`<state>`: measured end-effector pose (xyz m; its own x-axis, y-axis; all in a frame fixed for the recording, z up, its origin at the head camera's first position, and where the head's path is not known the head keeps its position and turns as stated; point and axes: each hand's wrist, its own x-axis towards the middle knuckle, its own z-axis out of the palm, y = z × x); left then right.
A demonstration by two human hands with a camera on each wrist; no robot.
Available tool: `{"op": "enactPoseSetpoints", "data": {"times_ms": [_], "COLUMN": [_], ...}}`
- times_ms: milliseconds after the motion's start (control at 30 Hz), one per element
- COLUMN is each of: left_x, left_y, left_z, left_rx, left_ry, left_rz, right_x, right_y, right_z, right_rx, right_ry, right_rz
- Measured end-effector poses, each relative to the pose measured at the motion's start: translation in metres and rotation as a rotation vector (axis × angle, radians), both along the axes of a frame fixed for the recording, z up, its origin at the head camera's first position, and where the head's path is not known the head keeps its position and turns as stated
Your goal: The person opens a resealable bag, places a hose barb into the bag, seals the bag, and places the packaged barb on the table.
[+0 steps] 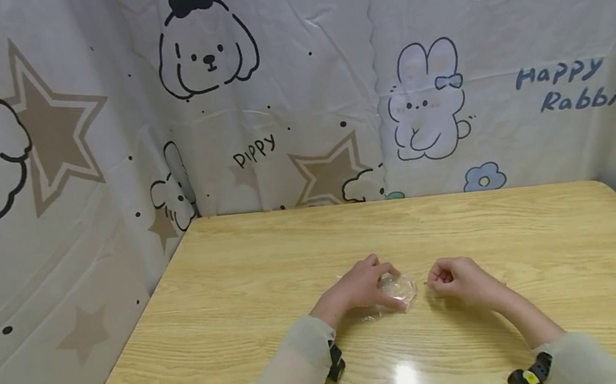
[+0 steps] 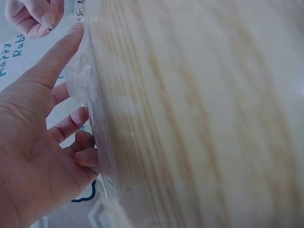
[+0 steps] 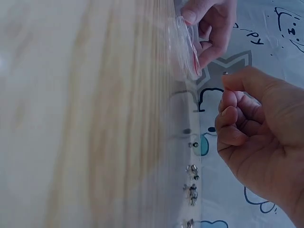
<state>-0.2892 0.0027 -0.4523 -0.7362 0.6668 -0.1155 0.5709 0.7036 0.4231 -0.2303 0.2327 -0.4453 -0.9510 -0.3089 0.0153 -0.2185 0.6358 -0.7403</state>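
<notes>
- Left arm (image 1: 285, 383) and right arm (image 1: 522, 312): extended toward the counter's (image 1: 268, 246) far edge.
- Left hand (image 1: 364, 286): thumb spread from curved fingers.
- Right hand (image 1: 462, 279): thumb and forefinger pinched, remaining fingers curled inward.

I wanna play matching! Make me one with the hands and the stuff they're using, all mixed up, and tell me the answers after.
Things:
1. Left hand
2. Right hand
3. Plastic bag
4. Small metal pieces

Mixed-up clues:
A. See-through, with some red along an edge
B. Pinching a tiny dark, shiny thing
C. Silver-coloured, lying loose on the table
D. Holding something thin and crinkly

Right pairs:
1-D
2-B
3-A
4-C
</notes>
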Motion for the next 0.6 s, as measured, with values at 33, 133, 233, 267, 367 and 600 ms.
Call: {"op": "enactPoseSetpoints", "data": {"times_ms": [33, 133, 233, 267, 367, 600], "left_x": [0.000, 0.001, 0.001, 0.001, 0.002, 0.001], "left_y": [0.000, 0.000, -0.001, -0.001, -0.001, -0.001], "left_z": [0.000, 0.000, -0.001, -0.001, -0.001, 0.001], "left_rx": [0.001, 0.000, 0.000, -0.002, -0.005, -0.006], "left_ry": [-0.001, -0.006, -0.013, -0.013, -0.011, 0.006], "left_rz": [0.001, 0.004, 0.006, 0.006, 0.006, 0.004], "right_x": [-0.002, -0.007, -0.011, -0.012, -0.016, -0.024], "right_y": [-0.002, -0.008, -0.014, -0.016, -0.021, -0.031], "right_z": [0.000, -0.003, -0.005, -0.006, -0.007, -0.007], "right_rx": [-0.001, 0.010, 0.033, 0.042, 0.065, 0.108], "right_ry": [-0.006, 0.002, 0.023, 0.032, 0.064, 0.105], "right_rz": [0.006, 0.032, 0.062, 0.071, 0.105, 0.146]}}
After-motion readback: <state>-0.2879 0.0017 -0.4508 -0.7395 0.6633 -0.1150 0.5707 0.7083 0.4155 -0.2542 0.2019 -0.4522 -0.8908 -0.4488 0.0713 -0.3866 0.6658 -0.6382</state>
